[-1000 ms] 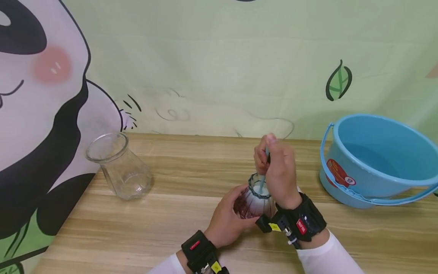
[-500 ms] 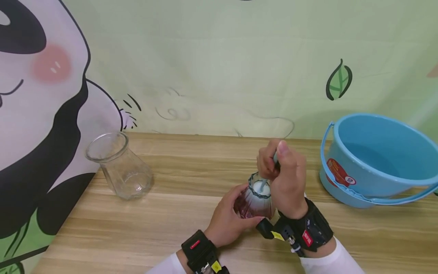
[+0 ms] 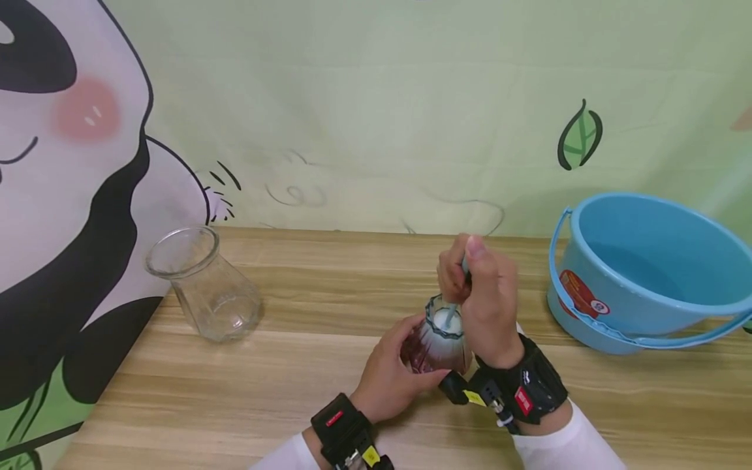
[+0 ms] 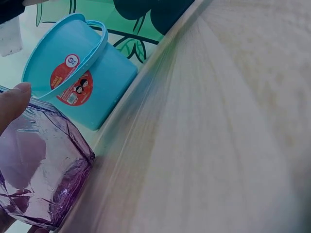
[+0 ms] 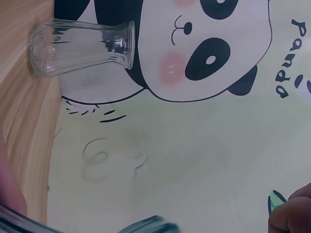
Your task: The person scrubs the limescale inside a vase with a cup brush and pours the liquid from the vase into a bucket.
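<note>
On the wooden table my left hand (image 3: 388, 378) grips a fluted glass vase (image 3: 437, 352), teal at its scalloped rim and purple lower down. In the left wrist view, the thumb lies along the purple glass (image 4: 73, 179), and a pale shape shows inside. My right hand (image 3: 486, 300) is curled above the rim, thumb on top, around the thin light-blue handle of what looks like a bottle brush (image 3: 450, 316). The handle runs down into the vase mouth, where white shows; the brush's head is mostly hidden. Curled fingers (image 5: 291, 216) appear at the right wrist view's edge.
A clear glass vase (image 3: 217, 294) stands upright on the left of the table. At the right is a light-blue bucket (image 3: 593, 267), its handle hanging down in front. Behind the table hangs a pale green panda-print cloth (image 3: 364, 117).
My right hand has moved down and right with the brush handle, then slightly back up and left. The left hand and vase have stayed in place.
</note>
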A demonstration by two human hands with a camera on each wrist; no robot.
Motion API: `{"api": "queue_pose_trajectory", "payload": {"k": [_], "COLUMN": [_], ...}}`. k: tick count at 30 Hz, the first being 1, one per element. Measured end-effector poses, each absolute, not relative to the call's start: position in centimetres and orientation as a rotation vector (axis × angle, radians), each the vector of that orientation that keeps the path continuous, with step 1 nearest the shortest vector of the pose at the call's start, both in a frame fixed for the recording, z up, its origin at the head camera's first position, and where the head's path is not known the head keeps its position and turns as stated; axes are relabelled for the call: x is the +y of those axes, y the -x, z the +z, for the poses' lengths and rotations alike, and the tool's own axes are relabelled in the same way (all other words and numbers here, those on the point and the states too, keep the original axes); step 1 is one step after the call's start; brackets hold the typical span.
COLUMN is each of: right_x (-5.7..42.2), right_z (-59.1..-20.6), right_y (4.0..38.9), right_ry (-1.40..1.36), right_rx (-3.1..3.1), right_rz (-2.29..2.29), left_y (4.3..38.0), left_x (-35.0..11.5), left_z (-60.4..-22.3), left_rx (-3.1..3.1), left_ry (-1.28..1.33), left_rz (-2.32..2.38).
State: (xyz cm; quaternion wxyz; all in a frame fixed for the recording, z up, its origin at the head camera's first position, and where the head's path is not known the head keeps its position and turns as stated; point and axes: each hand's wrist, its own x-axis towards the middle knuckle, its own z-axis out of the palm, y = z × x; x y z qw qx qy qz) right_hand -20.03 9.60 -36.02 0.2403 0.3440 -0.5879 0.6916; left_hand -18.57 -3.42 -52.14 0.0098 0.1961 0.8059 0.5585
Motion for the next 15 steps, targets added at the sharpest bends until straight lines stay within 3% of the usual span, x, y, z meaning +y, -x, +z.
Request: {"api": "queue_pose_trajectory", "payload": {"k": [15], "right_x": [9.2], "right_z": [-37.8], "right_y": [21.3], "right_ry": [-0.833], "right_rx": [-1.856], "right_rz": [1.846], "left_y": [18.5], "left_x": [-3.5], "left_z": [-52.1], "left_rx": [2.516], "left_ry": [-0.674], "left_rz": [1.78]}}
